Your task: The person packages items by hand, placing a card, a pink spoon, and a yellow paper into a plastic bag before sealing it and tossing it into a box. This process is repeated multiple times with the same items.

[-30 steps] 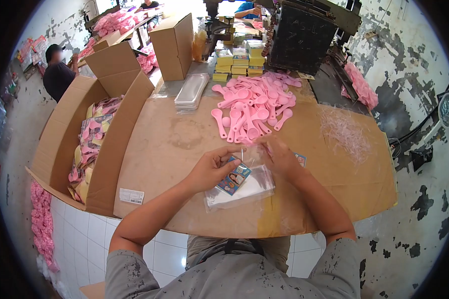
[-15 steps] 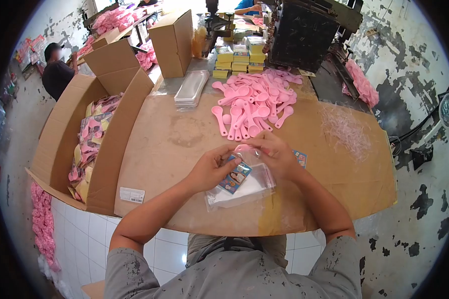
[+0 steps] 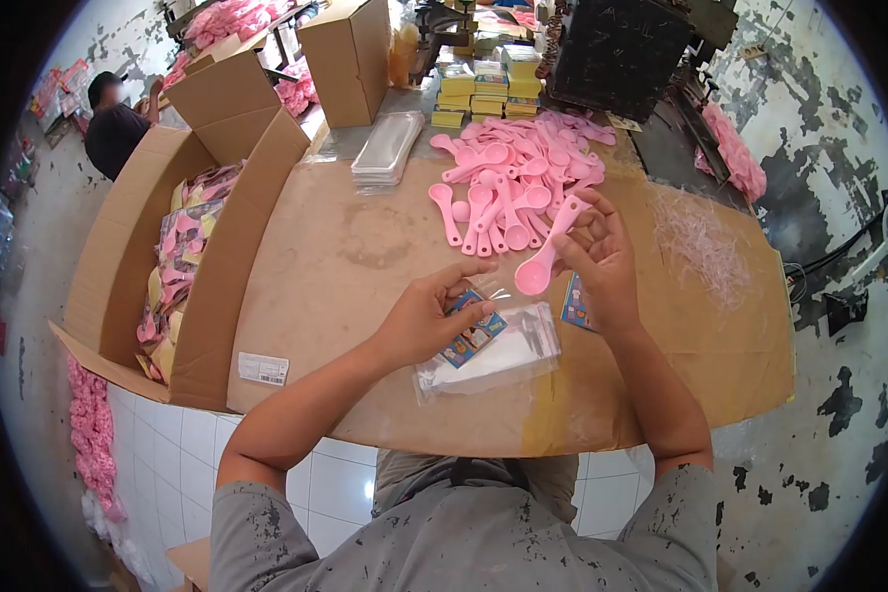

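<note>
My right hand (image 3: 605,264) pinches a pink plastic scoop (image 3: 540,268) by its handle, bowl pointing down and toward me. My left hand (image 3: 429,321) is closed on a small blue printed card (image 3: 477,338), with clear film showing around it; whether the card sits inside a bag I cannot tell. Beneath that card lie clear plastic bags (image 3: 508,357) on the cardboard-covered table (image 3: 345,296). Another blue card (image 3: 575,304) lies partly hidden behind my right wrist. Just beyond my hands is a heap of pink scoops (image 3: 523,178).
At left stands an open carton (image 3: 232,296) holding packed scoops. Clear sleeves (image 3: 388,148) and stacked yellow-edged cards (image 3: 488,94) sit at the back, beside a dark machine (image 3: 617,59). Plastic shreds (image 3: 701,242) lie at right. A person (image 3: 116,128) is at the far left.
My right hand has moved up and right from beside my left hand, and the pink scoop in it is now in plain view. My left hand stays near the bags with the card.
</note>
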Demonstrator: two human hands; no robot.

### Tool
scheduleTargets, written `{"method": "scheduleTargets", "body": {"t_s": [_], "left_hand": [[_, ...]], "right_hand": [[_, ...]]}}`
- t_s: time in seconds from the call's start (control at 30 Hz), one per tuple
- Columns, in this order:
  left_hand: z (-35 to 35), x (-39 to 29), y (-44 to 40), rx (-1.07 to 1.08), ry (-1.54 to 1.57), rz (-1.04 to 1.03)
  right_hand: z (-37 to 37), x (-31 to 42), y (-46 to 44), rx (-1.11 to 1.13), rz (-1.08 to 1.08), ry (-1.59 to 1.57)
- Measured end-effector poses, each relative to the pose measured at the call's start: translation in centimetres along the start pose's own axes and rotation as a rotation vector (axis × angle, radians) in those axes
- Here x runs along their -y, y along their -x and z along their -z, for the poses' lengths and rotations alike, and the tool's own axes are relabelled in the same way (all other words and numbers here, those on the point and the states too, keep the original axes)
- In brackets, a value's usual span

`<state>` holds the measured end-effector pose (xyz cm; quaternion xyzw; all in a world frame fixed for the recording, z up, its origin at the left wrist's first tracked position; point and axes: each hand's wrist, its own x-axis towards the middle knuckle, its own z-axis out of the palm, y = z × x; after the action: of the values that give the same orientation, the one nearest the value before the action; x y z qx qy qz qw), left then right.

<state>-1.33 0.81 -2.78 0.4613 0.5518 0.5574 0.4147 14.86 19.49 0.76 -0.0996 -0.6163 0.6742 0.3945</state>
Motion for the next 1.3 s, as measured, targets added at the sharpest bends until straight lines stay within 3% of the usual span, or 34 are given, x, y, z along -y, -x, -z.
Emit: {"method": "scheduleTargets", "body": {"t_s": [0.2,0.4,0.47,0.53,0.67,0.73,0.8,0.87,0.9,0.97,1.0,1.07,1.17,1.3], "left_hand": [[-0.6,0.3,0.0,0.029,0.048,0.039],[-0.4,0.1,-0.2,0.013,0.085,0.1],[-0.3,-0.9,-0.1,0.0,0.082,0.1],[0.1,-1.0,-0.1,0.021,0.134,0.105],[0.1,-1.1,0.1,0.094,0.197,0.062],[0.3,-1.3,0.4,0.189,0.194,0.077],[0.4,-1.1,0.5,0.249,0.214,0.033],[0.4,-0.3,0.3,0.28,0.252,-0.065],[0.0,-0.5,0.5,0.189,0.233,-0.147],[-1.0,-1.5,0.8,0.01,0.195,-0.311],[-0.7,-1.7,0.9,0.033,0.084,-0.392],[0.1,-2.3,1.1,0.077,-0.14,-0.553],[-1.1,-3.4,1.7,0.045,-0.239,-0.589],[-1.2,-3.1,1.9,0.008,-0.091,-0.398]], "right_hand": [[-0.7,-0.1,1.1,0.218,-0.149,0.147],[-2.2,-2.5,2.4,0.091,0.042,-0.003],[-0.1,-3.6,2.1,0.297,0.164,0.38],[0.2,-2.9,1.7,0.395,0.136,0.414],[-1.1,0.1,0.7,0.355,-0.013,0.037],[-1.6,1.7,0.4,0.457,0.105,0.205],[-1.5,3.6,0.2,0.68,0.312,0.604],[-1.7,5.3,0.1,0.722,0.224,0.429],[-2.0,6.2,0.1,0.739,0.176,0.34],[-3.1,8.8,0.0,0.728,0.425,0.733],[-3.5,9.7,0.1,0.71,0.55,0.931],[-3.8,10.0,0.5,0.571,0.472,0.93],[-4.8,10.7,1.2,0.488,0.35,0.928],[-5.0,10.1,1.4,0.48,0.301,0.927]]}}
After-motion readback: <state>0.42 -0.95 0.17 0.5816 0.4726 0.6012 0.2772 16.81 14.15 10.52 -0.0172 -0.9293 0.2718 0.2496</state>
